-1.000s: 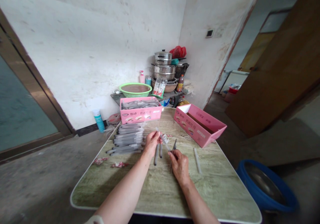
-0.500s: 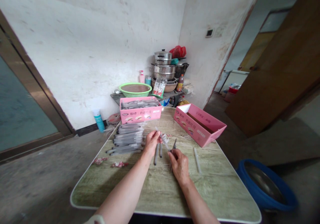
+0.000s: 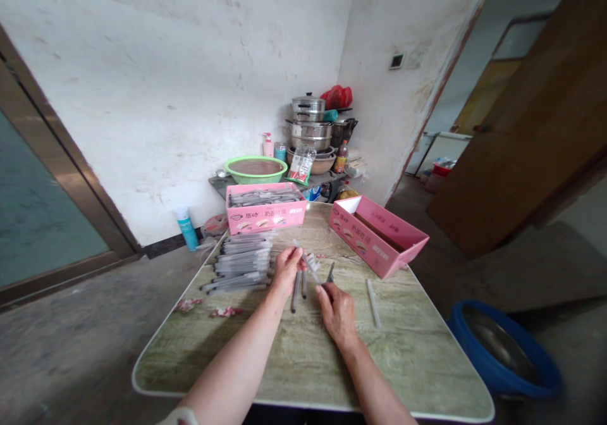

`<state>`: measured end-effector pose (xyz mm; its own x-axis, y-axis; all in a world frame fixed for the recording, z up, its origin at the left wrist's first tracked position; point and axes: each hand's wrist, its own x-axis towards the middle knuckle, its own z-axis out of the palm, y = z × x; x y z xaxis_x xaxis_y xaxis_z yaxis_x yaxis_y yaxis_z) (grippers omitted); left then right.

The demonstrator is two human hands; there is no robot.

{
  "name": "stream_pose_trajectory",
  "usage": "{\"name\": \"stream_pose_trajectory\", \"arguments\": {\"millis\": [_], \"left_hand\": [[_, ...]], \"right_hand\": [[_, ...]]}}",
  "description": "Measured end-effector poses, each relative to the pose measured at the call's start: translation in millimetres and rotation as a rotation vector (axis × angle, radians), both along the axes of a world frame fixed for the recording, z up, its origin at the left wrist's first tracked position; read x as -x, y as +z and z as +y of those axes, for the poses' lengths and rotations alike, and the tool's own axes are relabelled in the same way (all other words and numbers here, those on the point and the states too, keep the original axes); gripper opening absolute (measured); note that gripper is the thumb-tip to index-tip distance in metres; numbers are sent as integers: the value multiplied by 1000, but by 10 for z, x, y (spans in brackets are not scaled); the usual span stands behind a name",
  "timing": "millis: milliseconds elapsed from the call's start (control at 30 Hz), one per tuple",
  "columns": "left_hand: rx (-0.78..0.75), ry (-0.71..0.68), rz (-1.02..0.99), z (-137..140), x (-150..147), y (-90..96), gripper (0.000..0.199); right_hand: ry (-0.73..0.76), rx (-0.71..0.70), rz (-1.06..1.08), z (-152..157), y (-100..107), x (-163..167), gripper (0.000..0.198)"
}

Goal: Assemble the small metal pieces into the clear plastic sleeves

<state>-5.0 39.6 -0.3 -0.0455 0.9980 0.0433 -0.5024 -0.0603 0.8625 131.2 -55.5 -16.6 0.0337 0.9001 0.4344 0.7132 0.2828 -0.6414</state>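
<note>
Over the middle of the table, a translucent pen (image 3: 312, 269) slants between my two hands. My left hand (image 3: 288, 269) is closed on its upper end, while my right hand (image 3: 338, 313) pinches the lower end, hiding the tip. Some dark-tipped pieces (image 3: 331, 273) stick out just beyond my right hand; their lower parts are hidden. Two pens (image 3: 296, 292) lie on the tabletop between the hands. To the left is a stacked pile of grey pens (image 3: 244, 262) with dark ends. A single clear tube-like piece (image 3: 373, 303) rests to the right of my right hand.
A pink box (image 3: 266, 217) filled with pens stands at the table's far left. Another pink box (image 3: 364, 238) sits angled at the far right. Behind them are a green basin (image 3: 256, 177) and stacked steamer pots (image 3: 310, 128). A blue tub (image 3: 531, 381) is on the floor at right.
My right hand has shifted slightly at the pen's lower end. The pen stays between both hands, and the things on the table have not moved.
</note>
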Motion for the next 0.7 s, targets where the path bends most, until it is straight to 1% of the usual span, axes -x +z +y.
{"name": "stream_pose_trajectory", "arguments": {"millis": [100, 233, 333, 433, 533, 600, 700], "left_hand": [[9, 4, 3, 1, 1, 2, 47], [4, -3, -2, 4, -5, -4, 46], [-3, 3, -2, 10, -3, -12, 46], [2, 7, 1, 16, 4, -18, 46], [2, 1, 2, 15, 6, -21, 46], [-1, -4, 3, 12, 4, -22, 46], [-3, -1, 3, 7, 1, -23, 45]], "right_hand": [[23, -7, -26, 0, 7, 6, 40], [-5, -12, 20, 11, -5, 3, 33], [-33, 14, -4, 7, 8, 4, 36], [-3, 15, -51, -8, 29, 11, 42], [11, -6, -35, -10, 25, 12, 38], [-10, -7, -8, -2, 12, 7, 34], [-54, 11, -16, 11, 3, 3, 37]]}}
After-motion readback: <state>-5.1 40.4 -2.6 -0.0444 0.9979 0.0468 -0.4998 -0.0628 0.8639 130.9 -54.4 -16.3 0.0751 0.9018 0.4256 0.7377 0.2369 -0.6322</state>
